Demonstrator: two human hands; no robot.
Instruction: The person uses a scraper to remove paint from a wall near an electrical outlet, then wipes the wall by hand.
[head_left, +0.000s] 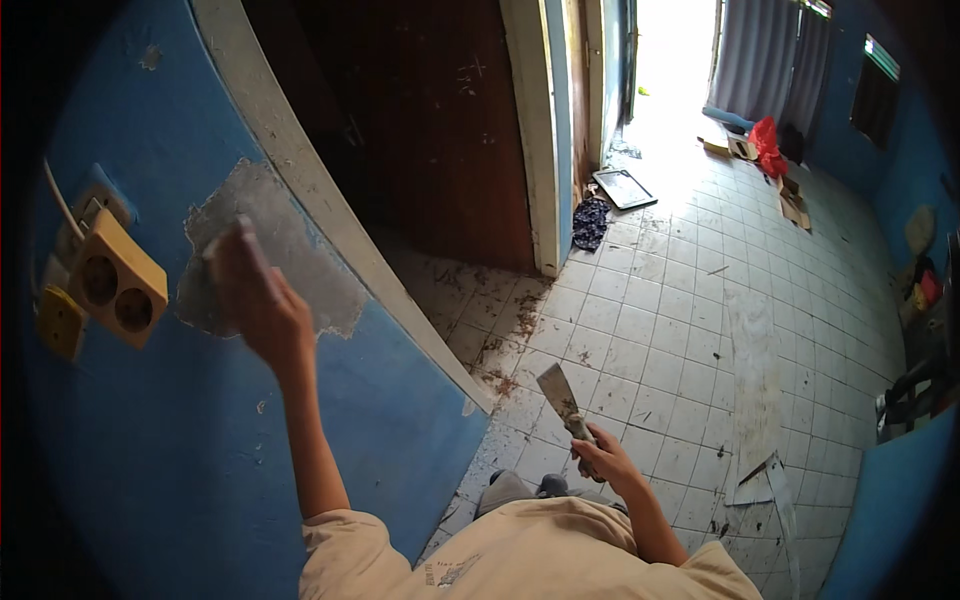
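My left hand (274, 322) is raised to the blue wall (225, 420) and grips a blurred, flat brownish tool (244, 259), whose exact kind I cannot tell. It lies over a bare grey patch (322, 292) with ragged edges, where the blue paint is gone. Whether the tool touches the patch is unclear. Low in front of my body, my right hand (607, 457) is closed around the handle of a putty knife (559, 394). Its wide metal blade points up and away from me, above the tiled floor (630, 330).
Left of the patch, an orange double socket (120, 277) and a yellow one (61, 322) hang by a wall outlet (105, 199). A pale door frame (337, 195) borders the patch's right side. Debris, a dark cloth (591, 223) and a framed panel (625, 188) lie on the floor.
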